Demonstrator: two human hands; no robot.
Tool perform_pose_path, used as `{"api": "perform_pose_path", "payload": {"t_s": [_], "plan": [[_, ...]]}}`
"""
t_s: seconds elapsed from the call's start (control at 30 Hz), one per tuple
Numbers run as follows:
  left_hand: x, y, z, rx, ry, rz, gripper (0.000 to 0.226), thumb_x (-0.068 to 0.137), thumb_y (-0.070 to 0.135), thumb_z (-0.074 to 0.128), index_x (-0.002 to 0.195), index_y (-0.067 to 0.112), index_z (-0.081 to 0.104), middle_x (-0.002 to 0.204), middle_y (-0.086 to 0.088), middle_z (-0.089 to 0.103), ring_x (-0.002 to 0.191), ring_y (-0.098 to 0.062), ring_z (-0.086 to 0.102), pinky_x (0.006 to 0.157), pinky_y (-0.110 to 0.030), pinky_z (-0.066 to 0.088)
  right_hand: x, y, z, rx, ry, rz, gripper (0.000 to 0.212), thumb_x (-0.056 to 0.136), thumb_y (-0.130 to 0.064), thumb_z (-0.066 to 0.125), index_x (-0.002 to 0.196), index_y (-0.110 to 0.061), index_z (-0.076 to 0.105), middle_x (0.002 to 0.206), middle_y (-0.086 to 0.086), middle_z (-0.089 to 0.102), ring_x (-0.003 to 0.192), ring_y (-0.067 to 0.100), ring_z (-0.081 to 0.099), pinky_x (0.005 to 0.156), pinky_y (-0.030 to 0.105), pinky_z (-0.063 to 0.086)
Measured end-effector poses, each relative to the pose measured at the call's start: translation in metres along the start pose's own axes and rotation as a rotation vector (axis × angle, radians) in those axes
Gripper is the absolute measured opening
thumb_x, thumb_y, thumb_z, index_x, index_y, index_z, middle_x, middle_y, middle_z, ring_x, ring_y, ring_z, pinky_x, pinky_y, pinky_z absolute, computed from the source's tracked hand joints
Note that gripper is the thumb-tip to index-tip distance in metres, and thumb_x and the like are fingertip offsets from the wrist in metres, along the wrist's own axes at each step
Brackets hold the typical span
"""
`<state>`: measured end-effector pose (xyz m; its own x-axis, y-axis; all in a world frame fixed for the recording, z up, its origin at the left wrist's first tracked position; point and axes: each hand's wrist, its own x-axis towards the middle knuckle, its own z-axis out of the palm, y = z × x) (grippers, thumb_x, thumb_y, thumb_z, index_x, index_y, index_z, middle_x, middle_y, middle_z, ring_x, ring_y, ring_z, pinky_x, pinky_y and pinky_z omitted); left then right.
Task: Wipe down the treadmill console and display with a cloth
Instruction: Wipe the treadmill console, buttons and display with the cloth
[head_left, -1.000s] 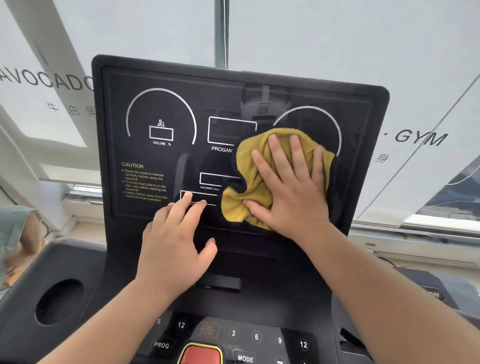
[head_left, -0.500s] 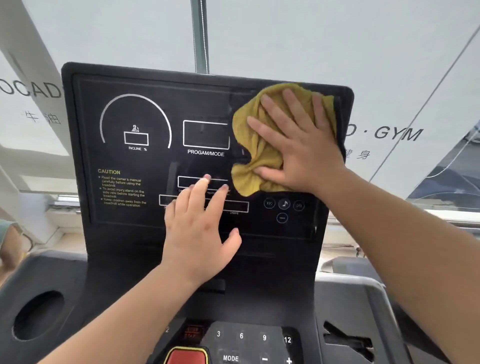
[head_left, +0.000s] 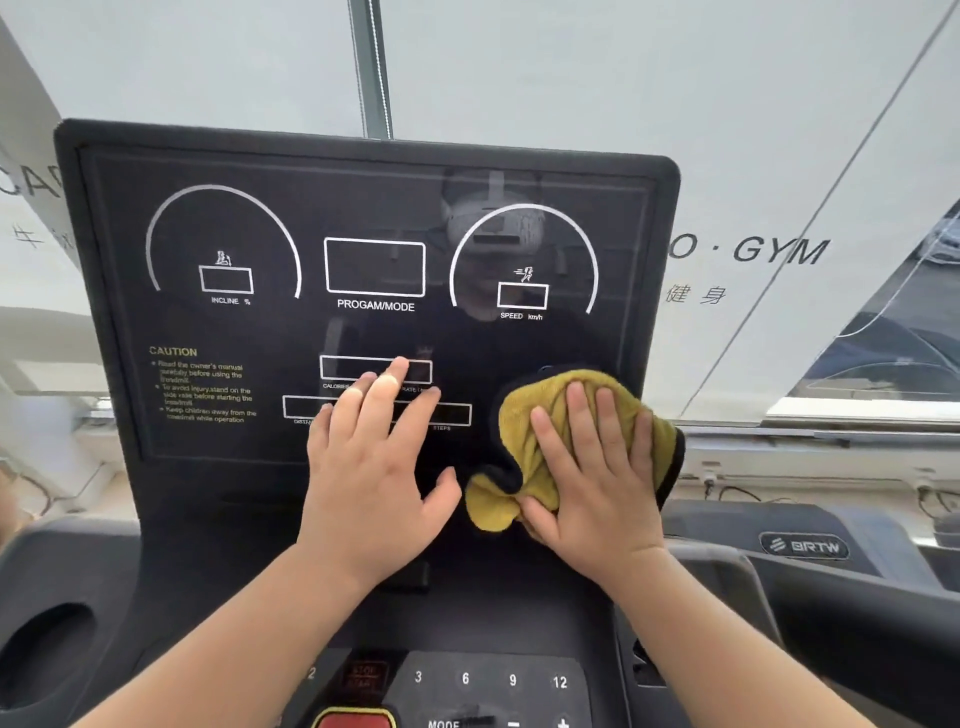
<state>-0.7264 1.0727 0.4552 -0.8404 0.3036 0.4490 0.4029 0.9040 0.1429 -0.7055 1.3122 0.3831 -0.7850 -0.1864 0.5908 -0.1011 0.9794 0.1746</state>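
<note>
The black treadmill display (head_left: 249, 223) stands upright in front of me, with incline, program and speed readouts printed in white. My right hand (head_left: 592, 478) presses a yellow cloth (head_left: 535, 415) with a dark edge flat against the display's lower right corner. My left hand (head_left: 374, 457) rests flat, fingers spread, on the display's lower middle and holds nothing. Below the display lies the console keypad (head_left: 488, 680) with number keys and a red stop button (head_left: 353, 719).
A round cup holder (head_left: 41, 654) is sunk into the console at the lower left. A second treadmill (head_left: 805, 545) stands to the right. Behind the display is a window with "GYM" lettering (head_left: 779, 249) and a vertical frame post (head_left: 371, 67).
My right hand has swept the cloth from the display's top right corner down to its lower right corner. My left hand has stayed flat on the lower middle.
</note>
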Motion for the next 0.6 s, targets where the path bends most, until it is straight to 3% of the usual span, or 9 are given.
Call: {"api": "perform_pose_path", "payload": {"t_s": [0.13,0.27,0.43,0.6], "plan": [[0.004,0.006,-0.002,-0.013,0.048,-0.004,0.069,0.071,0.047,0.067,0.135,0.021,0.060,0.149,-0.012,0.046,0.129,-0.037,0.047,0.104,-0.057,0.040,0.011,0.014,-0.003,0.010,0.048,-0.034,0.098,0.085,-0.075,0.052,0.163,-0.025,0.020,0.172,0.014,0.005,0.159,0.038,0.004,0.124,0.066,0.003],[0.020,0.013,-0.008,0.001,0.073,0.042,0.071,0.071,0.047,0.067,0.137,0.021,0.059,0.153,-0.012,0.043,0.129,-0.037,0.045,0.103,-0.056,0.039,0.076,0.038,-0.028,0.055,0.110,0.013,0.109,0.078,-0.083,0.056,0.162,-0.020,0.028,0.169,0.020,0.010,0.157,0.044,0.006,0.122,0.069,0.014],[0.053,0.023,-0.020,0.021,0.083,0.058,0.077,0.072,0.050,0.064,0.142,0.019,0.054,0.156,-0.011,0.041,0.134,-0.038,0.044,0.105,-0.058,0.039,0.164,0.057,-0.070,0.047,0.081,0.104,0.116,0.075,-0.090,0.047,0.165,-0.025,0.015,0.172,0.020,0.002,0.158,0.042,-0.002,0.124,0.065,0.006],[0.079,0.034,-0.030,0.009,0.126,0.025,0.082,0.077,0.050,0.057,0.150,0.015,0.042,0.159,-0.011,0.036,0.144,-0.037,0.034,0.115,-0.060,0.031,0.183,0.052,-0.079,0.029,0.046,0.153,0.104,0.082,-0.088,0.036,0.165,-0.032,0.008,0.172,0.014,0.004,0.158,0.039,-0.003,0.123,0.068,0.005]]}}
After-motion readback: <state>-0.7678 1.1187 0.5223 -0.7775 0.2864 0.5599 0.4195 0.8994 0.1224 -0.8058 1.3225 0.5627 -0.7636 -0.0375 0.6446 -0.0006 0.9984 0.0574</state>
